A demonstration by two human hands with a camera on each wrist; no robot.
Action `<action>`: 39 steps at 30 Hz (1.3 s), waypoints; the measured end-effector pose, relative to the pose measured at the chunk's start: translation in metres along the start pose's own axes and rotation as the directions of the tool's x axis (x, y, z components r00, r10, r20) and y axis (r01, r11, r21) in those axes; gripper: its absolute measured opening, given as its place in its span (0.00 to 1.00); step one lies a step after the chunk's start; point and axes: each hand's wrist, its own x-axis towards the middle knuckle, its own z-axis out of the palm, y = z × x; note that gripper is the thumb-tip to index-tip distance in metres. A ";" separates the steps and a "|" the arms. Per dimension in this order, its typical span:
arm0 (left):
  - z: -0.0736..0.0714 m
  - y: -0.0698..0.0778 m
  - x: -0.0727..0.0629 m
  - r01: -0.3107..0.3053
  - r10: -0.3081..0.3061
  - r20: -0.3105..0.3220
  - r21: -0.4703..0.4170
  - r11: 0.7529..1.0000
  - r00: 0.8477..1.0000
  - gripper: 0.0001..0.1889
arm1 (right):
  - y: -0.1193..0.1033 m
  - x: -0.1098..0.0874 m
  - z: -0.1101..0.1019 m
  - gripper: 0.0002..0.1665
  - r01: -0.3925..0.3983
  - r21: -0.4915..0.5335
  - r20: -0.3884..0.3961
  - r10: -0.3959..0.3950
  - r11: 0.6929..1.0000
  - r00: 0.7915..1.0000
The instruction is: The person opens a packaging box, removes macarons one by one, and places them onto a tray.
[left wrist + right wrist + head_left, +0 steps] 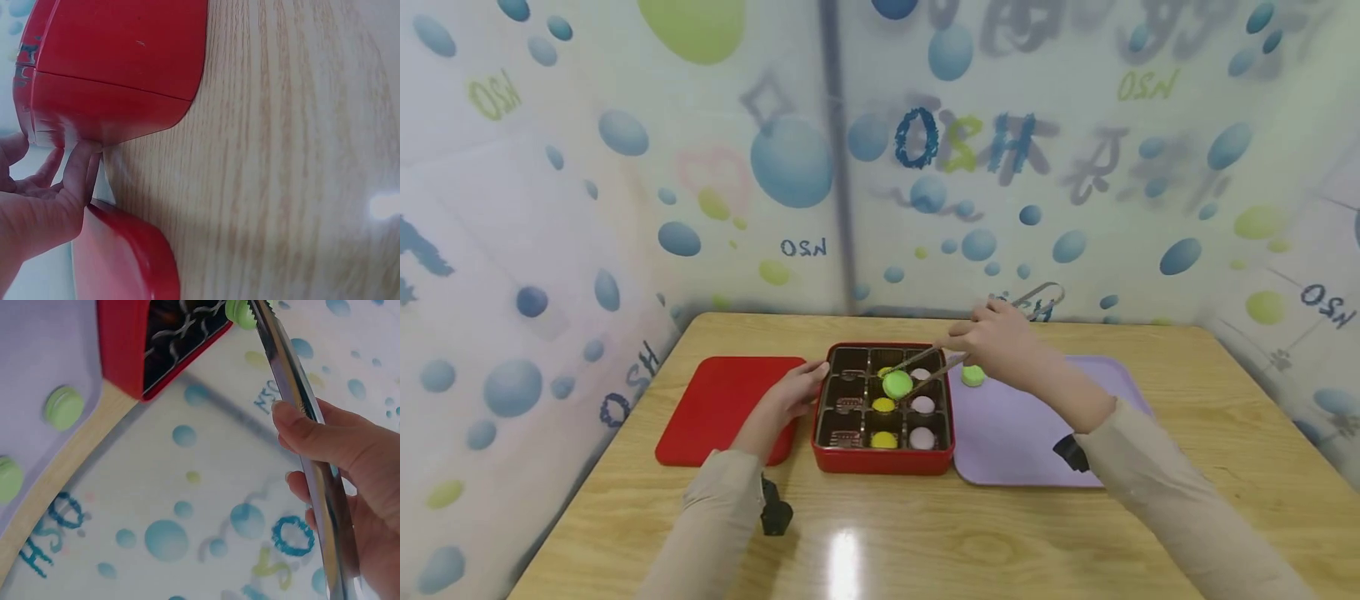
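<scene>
My right hand grips metal tongs, whose tips pinch a green macaron. The macaron hangs over the middle column of a red box with a dark divided insert. Yellow macarons sit in that column, partly hidden by the green one at the back. Lilac macarons fill the right column. Reddish printed marks show in the left column, with no macarons there. My left hand touches the box's left side, fingertips against the wall and thumb at the upper edge.
A lilac tray lies right of the box, with green macarons on it. Left of the box, under my left forearm, is a flat red lid. A patterned curtain hangs behind the wooden table.
</scene>
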 end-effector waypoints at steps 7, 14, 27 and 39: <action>0.000 0.001 0.000 0.008 -0.008 0.003 -0.006 1.000 1.000 0.30 | 0.019 -0.026 0.001 0.27 -0.072 -0.009 0.102 0.072 0.997 0.992; -0.001 0.001 0.000 0.011 -0.011 -0.003 0.011 1.000 1.000 0.30 | 0.036 -0.048 0.004 0.27 -0.165 0.029 0.165 0.158 0.986 0.974; 0.001 0.002 -0.001 0.010 -0.010 -0.003 0.022 1.000 1.000 0.30 | 0.071 -0.102 0.022 0.26 -0.306 0.062 0.302 0.274 0.950 0.913; 0.001 0.001 0.002 0.024 -0.024 -0.008 0.010 1.000 1.000 0.29 | 0.098 -0.149 0.034 0.25 -0.441 0.034 0.444 0.382 0.897 0.811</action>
